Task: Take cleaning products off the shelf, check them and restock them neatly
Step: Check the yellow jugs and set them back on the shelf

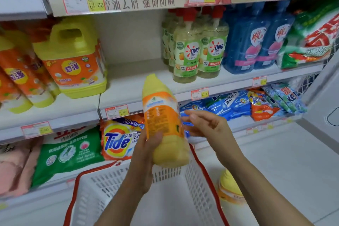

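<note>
My left hand [146, 154] grips a yellow bottle with an orange label [161, 115] near its base and holds it upright in front of the shelf, its back label turned toward me. To the right of the bottle, my right hand [205, 124] hovers with relaxed fingers; its fingertips are at the label's edge, and I cannot tell whether they touch. A bare stretch of the middle shelf [132, 80] lies behind the bottle. A second yellow bottle [229, 187] stands on the floor beside the basket, partly hidden by my right forearm.
A white basket with a red rim [165, 198] sits below my hands. A yellow jug [73, 58] and similar bottles fill the shelf's left side, green OMO bottles [200, 51] and blue bottles [256, 40] its right. Detergent bags, including a Tide bag [117, 141], lie on the lower shelf.
</note>
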A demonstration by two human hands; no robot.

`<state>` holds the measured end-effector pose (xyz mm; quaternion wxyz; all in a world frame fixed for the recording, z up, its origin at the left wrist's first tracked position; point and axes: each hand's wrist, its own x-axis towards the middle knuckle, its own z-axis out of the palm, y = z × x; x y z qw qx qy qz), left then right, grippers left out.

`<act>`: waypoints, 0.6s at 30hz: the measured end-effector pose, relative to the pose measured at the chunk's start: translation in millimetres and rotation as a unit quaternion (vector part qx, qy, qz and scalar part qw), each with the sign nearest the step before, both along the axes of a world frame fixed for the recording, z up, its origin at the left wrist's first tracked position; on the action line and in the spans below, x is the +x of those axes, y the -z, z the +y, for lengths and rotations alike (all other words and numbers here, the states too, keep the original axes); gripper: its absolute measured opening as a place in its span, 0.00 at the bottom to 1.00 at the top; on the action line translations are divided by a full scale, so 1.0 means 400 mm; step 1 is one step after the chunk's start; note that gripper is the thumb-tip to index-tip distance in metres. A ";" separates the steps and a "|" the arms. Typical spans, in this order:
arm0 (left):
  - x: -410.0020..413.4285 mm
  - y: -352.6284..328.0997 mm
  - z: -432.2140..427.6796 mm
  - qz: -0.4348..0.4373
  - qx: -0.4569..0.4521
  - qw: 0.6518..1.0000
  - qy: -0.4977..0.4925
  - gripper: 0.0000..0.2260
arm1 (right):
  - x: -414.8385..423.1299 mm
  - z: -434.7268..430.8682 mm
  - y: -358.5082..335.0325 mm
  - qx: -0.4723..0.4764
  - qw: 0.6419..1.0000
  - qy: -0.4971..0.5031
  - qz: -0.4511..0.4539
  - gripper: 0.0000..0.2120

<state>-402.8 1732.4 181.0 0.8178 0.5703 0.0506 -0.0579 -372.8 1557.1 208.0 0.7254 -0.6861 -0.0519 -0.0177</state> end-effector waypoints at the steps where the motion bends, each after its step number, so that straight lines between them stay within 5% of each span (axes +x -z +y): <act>1: 0.000 -0.001 0.007 0.037 -0.063 0.997 0.007 0.51 | 0.012 -0.003 0.015 -0.028 0.999 0.017 0.005 0.17; 4: -0.004 0.001 0.006 0.094 -0.182 0.977 0.052 0.52 | 0.025 0.009 0.046 -0.034 0.989 -0.054 0.137 0.38; 7: -0.004 -0.021 0.019 0.093 -0.140 0.983 0.073 0.47 | 0.027 0.009 0.061 0.095 0.964 -0.105 0.227 0.32; 10: 0.013 -0.020 0.047 0.075 0.015 0.996 0.042 0.36 | 0.025 -0.001 0.058 0.091 0.976 -0.023 0.198 0.34; 14: 0.013 0.002 0.037 0.101 0.046 0.992 0.054 0.26 | 0.016 0.000 0.057 0.006 0.992 0.023 0.123 0.39; 18: 0.007 0.003 0.027 0.062 0.066 0.996 0.007 0.24 | 0.010 0.009 0.048 -0.066 0.995 -0.012 0.079 0.31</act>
